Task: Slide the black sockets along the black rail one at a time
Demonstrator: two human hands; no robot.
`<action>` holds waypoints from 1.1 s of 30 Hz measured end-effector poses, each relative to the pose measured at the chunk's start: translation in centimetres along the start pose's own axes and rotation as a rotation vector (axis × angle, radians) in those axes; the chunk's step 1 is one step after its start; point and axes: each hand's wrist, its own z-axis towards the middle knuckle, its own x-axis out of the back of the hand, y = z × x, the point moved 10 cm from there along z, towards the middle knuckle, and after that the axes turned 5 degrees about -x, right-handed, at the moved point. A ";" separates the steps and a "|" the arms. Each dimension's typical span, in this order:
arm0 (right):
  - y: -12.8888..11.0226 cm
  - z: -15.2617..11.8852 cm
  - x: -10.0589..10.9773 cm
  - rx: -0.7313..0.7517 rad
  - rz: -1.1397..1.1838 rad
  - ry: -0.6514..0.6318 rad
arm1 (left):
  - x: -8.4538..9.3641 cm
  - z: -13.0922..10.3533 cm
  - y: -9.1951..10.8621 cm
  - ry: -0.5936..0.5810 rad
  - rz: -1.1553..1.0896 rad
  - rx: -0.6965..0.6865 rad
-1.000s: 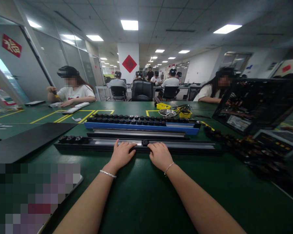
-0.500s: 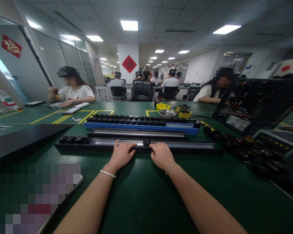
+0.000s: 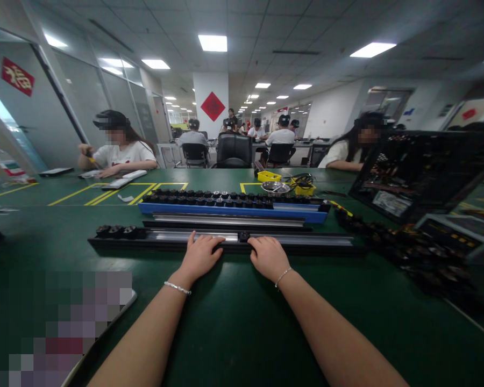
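Note:
A long black rail (image 3: pixel 322 242) with a silver channel lies across the green table. One small black block (image 3: pixel 243 236) sits in its channel between my hands, and several dark round parts (image 3: pixel 116 231) stand at its left end. My left hand (image 3: pixel 201 253) rests on the rail left of the block, fingers spread, holding nothing. My right hand (image 3: pixel 268 258) touches the block's right side with bent fingertips; its grip is partly hidden. Behind lie a shorter silver strip (image 3: pixel 226 220) and a blue rail (image 3: pixel 290 215) carrying several black parts.
A pile of dark parts (image 3: pixel 423 258) and an open black case (image 3: pixel 407 172) stand on the right. Beyond the blue rail are a metal dish (image 3: pixel 275 187) and a yellow bin (image 3: pixel 269 176). Two people sit across the table. A pale-edged item (image 3: pixel 121 306) lies front left.
The small block has shifted very slightly right with my right hand. The large dark panel at the left is mostly gone from view, with a small dark piece left at the edge.

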 end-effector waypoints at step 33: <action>1.4 0.2 0.4 -0.007 -0.068 -0.107 | 0.1 0.1 0.0 -0.017 -0.013 0.001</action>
